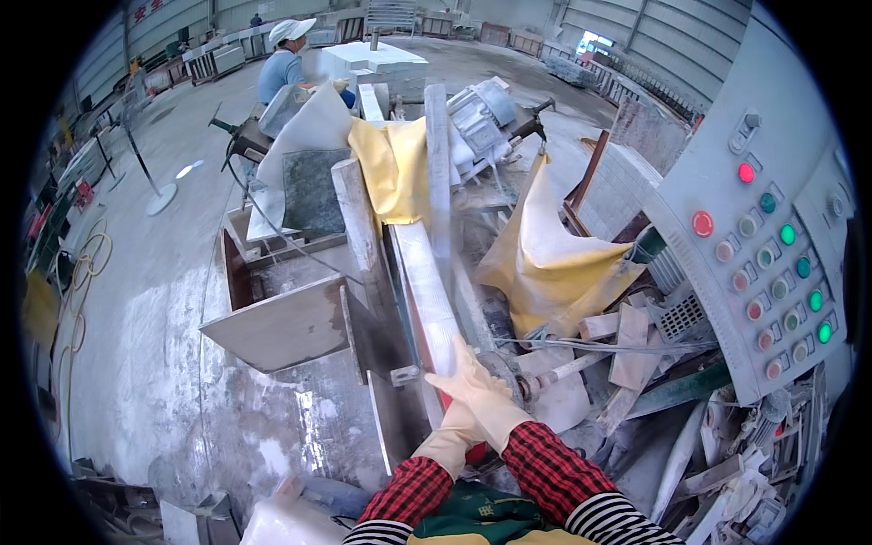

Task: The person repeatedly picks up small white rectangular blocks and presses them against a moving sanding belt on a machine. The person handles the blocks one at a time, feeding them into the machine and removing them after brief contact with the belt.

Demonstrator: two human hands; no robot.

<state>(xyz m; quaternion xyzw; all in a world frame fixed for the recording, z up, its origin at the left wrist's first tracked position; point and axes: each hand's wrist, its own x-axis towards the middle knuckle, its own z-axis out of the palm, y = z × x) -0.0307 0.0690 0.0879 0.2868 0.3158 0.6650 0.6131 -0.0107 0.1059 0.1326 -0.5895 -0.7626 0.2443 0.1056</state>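
Observation:
Both my hands wear cream rubber gloves and meet at the near end of a narrow machine bed. My right hand (pixel 479 388) lies over the near end of a long pale stone strip (pixel 423 272), its fingers stretched out and apart. Just below it, my left hand (pixel 451 434) is tucked against the right wrist; its fingers are hidden. The strip runs away from me along a red-edged belt (pixel 424 350) and passes under a yellow flap (pixel 391 168). Whether the left hand touches the strip cannot be seen.
A grey control panel (pixel 718 300) with lit buttons stands at right. Motors (pixel 481 113) flank the machine, and a yellow-white sheet (pixel 549 263) hangs beside it. Stone offcuts (pixel 631 363) pile up at right. Left are upright boards (pixel 282 327); a person (pixel 283 68) sits beyond.

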